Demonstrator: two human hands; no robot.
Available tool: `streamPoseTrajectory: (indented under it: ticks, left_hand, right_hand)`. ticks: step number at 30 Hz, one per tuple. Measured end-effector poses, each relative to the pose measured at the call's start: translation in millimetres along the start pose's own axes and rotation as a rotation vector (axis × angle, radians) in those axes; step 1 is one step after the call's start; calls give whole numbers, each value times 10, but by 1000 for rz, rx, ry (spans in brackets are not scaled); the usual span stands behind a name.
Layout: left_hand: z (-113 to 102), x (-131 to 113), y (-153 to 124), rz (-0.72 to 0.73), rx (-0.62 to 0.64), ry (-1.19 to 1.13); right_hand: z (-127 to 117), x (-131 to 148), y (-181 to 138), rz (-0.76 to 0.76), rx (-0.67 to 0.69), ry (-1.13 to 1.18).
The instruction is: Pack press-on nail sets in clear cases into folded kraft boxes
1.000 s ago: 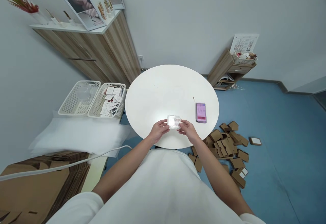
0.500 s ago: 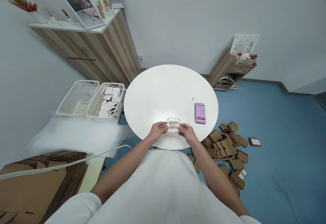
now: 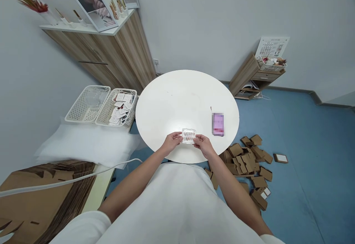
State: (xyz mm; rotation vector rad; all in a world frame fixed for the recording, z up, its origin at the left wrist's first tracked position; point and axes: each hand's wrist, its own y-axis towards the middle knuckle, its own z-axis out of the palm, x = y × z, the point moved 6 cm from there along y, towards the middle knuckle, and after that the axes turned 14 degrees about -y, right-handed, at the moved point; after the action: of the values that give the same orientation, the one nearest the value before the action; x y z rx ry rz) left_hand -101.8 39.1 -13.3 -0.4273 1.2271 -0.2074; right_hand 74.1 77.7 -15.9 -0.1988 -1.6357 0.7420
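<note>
A small clear plastic case (image 3: pixel 189 136) with two rows of pinkish pieces that look like press-on nails is held over the near part of the round white table (image 3: pixel 177 96). My left hand (image 3: pixel 172 142) grips its left edge between thumb and fingers. On the opposite edge, my right hand (image 3: pixel 203 144) pinches it the same way. To the right lies a purple, pixel-blurred rectangular item (image 3: pixel 218 124), with a tiny dark object (image 3: pixel 211 108) just beyond it.
Left of the table stand a white basket of cards (image 3: pixel 118 107) and another basket (image 3: pixel 85 105) holding clear plastic. Stacked flat cardboard (image 3: pixel 41 199) is at lower left. Small brown boxes (image 3: pixel 244 162) litter the floor at right. A wooden cabinet (image 3: pixel 111 59) stands behind left.
The view has shifted slightly, so the surroundings sit a little differently in the picture. Both hands keep the case in the same place and grip.
</note>
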Motion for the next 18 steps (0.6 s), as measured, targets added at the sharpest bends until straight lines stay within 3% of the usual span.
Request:
streamPoseTrajectory:
  ticks: [6, 9, 14, 18]
  left_hand:
    - [64, -349, -67, 253, 153, 578]
    - [115, -410, -33, 300, 228, 797]
    - [167, -392, 24, 349, 263, 917]
    - [147, -365, 2, 368, 243, 930]
  right_hand:
    - [-66, 48, -15, -41, 30, -20]
    - [-70, 65, -16, -54, 57, -49]
    - [-82, 107, -12, -121, 128, -171]
    - [-122, 236, -32, -320, 208, -502]
